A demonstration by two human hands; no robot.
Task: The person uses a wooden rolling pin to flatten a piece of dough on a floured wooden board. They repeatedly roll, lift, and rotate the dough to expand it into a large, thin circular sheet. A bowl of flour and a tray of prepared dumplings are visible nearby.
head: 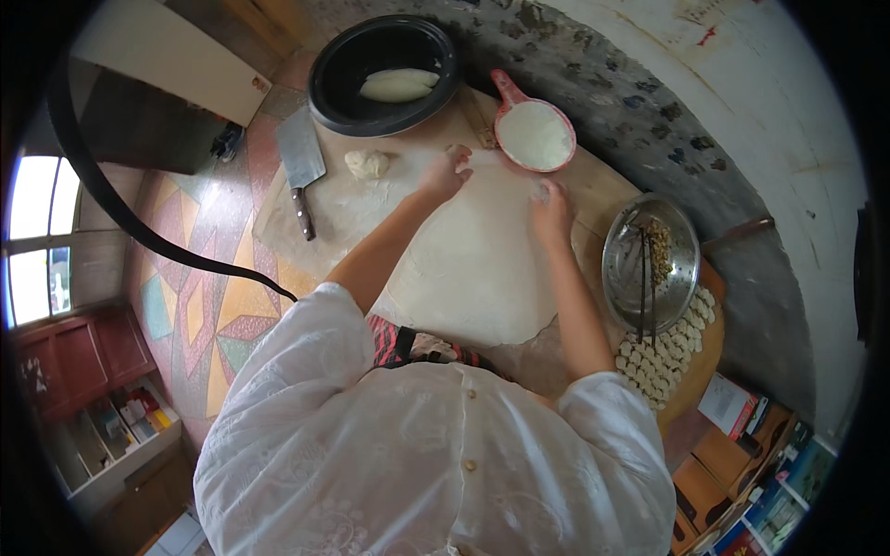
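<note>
A broad, thin sheet of dough (480, 257) covers most of the wooden board before me, its near edge reaching my waist. Over its far edge hovers my left hand (448, 174), its fingers curled with a gap between them. To the right, my right hand (554, 212) is above the sheet with fingertips drawn together; whether it pinches anything is too blurred to tell. Just beyond it rests a red-handled scoop (535, 135) full of white flour. Left of my left hand lie a small lump of dough (366, 164) and a cleaver (302, 156) with a dark handle.
A black basin (327, 115) with pale, elongated pieces stands at the board's far end. To the right, a steel bowl (626, 292) contains chopped filling and chopsticks, beside rows of small dumplings (657, 365). A rough wall (626, 118) borders the far right side. A dark strap (167, 247) crosses the left.
</note>
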